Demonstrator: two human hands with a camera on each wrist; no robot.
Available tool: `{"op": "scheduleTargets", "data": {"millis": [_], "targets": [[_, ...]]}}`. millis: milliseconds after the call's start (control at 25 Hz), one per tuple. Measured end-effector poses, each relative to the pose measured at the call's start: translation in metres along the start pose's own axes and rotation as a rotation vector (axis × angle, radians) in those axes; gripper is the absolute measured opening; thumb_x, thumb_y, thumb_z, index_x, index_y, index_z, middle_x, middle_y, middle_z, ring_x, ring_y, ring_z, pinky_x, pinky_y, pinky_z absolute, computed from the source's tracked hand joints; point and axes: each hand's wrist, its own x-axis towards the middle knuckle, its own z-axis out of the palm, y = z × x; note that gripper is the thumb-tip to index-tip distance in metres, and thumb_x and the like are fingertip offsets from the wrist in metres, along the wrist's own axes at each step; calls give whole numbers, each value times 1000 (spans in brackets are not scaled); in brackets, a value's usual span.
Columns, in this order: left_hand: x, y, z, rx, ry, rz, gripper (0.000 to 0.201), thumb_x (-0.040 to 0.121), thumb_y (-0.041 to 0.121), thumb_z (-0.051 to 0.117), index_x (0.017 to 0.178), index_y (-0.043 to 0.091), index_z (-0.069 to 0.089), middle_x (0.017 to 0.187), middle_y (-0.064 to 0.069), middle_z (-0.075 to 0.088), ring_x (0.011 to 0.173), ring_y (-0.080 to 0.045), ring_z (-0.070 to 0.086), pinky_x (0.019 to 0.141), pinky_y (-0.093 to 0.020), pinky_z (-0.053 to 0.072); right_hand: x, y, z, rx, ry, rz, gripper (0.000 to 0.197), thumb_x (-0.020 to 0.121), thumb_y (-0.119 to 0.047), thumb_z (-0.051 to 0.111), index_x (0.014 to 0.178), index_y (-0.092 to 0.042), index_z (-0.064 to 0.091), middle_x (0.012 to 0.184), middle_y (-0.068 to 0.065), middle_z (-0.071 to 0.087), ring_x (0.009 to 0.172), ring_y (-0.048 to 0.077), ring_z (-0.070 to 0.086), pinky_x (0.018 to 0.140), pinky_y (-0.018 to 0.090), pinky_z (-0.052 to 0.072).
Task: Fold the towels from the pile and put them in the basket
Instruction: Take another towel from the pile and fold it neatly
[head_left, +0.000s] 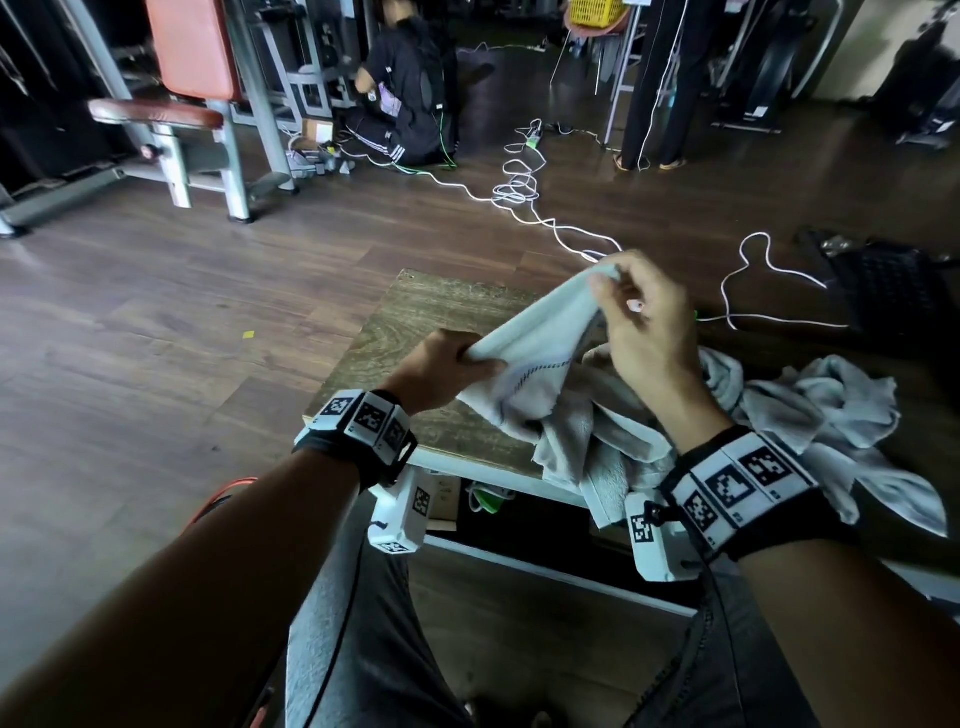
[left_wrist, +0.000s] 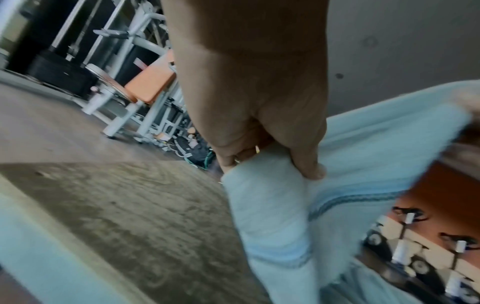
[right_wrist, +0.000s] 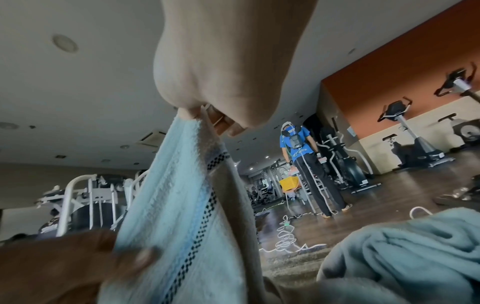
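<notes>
Holding one pale towel stretched in the air above a small wooden tabletop, a seated person works with both bare hands. The left hand grips a bunched end of the towel, fingers curled round the cloth and thumb pressed on top. The right hand is raised higher and farther from the body, pinching another part of the towel's edge between thumb and fingertips.

The towel's long axis runs as a slope between the two hands, from the left hand, low and nearer the body, up to the right hand. A dark checkered stripe crosses the cloth between them. Below the left hand the rest of the towel hangs loose, and its lower part drapes onto the pile.

The pile of crumpled grey-blue towels lies on the tabletop to the right of the held towel, partly spilling over the near edge. The left half of the tabletop, beneath the left hand, shows bare wood.

A likely reading is that the towel is being pulled straight before its first fold. The next move probably depends on lifting the hanging part free of the pile, then swinging the towel leftward over the bare wood.

No basket for this person's towels can be identified with certainty; a yellow basket sits far beyond the tabletop, across the dark floor.
</notes>
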Motion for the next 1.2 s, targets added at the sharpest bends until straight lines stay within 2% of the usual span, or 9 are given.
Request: {"op": "scheduleTargets", "data": {"millis": [160, 280, 480, 560, 600, 680, 800, 880, 1200], "targets": [[-1, -25, -26, -99, 185, -90, 28, 86, 27, 73, 64, 10, 65, 51, 10, 49, 44, 0, 39, 43, -16, 32, 10, 19, -36, 107, 217, 53, 14, 98, -21, 56, 92, -9, 60, 72, -4, 49, 66, 3, 43, 60, 23, 36], [-2, -28, -30, -232, 250, -121, 30, 90, 24, 69, 80, -4, 71, 62, 1, 57, 55, -6, 49, 53, -19, 43, -2, 48, -42, -9, 44, 257, 14, 95, -23, 58, 86, -13, 57, 70, -5, 49, 64, 2, 42, 58, 24, 34], [-5, -16, -4, -183, -327, -282, 42, 74, -1, 77, 114, 8, 69, 102, -2, 72, 87, -20, 69, 67, -22, 56, -50, 85, -19, -342, -541, 586, 25, 91, -28, 64, 71, -13, 63, 65, -1, 57, 67, 16, 53, 58, 27, 37], [-6, -34, 19, 58, -459, -66, 53, 46, -7, 88, 95, 9, 75, 86, -2, 74, 65, -22, 71, 54, -26, 58, -62, 90, -7, -349, -521, 543, 29, 92, -22, 60, 64, -13, 59, 61, -4, 49, 63, 16, 49, 54, 27, 33], [-4, -35, 28, -74, -472, -233, 41, 55, 2, 88, 91, 13, 74, 80, 1, 71, 65, -20, 69, 60, -28, 59, -65, 95, -2, -356, -498, 486, 32, 91, -18, 58, 59, -16, 54, 61, -6, 46, 64, 16, 47, 55, 27, 32], [-5, -33, 46, 99, -226, -232, 31, 83, 33, 72, 107, 15, 68, 94, 2, 67, 93, -22, 67, 88, -33, 54, -66, 106, 6, -414, -469, 329, 32, 84, -22, 52, 53, -24, 45, 64, -3, 49, 68, 17, 47, 65, 29, 35], [-5, -45, 75, 297, -421, -327, 71, 78, 66, 58, 134, 22, 51, 132, -3, 55, 127, -29, 47, 101, -37, 41, -64, 124, 16, -657, -652, 124, 24, 76, -38, 38, 57, -31, 51, 79, -3, 63, 84, 24, 56, 89, 37, 36], [-1, -52, 89, 470, -497, -228, 79, 68, 83, 42, 123, 29, 55, 130, -2, 55, 131, -31, 42, 106, -43, 33, -69, 126, 26, -785, -790, 68, 26, 83, -39, 42, 69, -29, 62, 91, -7, 64, 101, 22, 54, 101, 40, 24], [21, -46, 78, 328, -144, -55, 51, 82, 53, 42, 99, 16, 72, 95, -8, 71, 86, -25, 68, 68, -26, 49, -51, 118, 40, -619, -481, 61, 21, 87, -26, 49, 71, -18, 59, 89, -6, 63, 88, 18, 58, 87, 37, 35]]}}
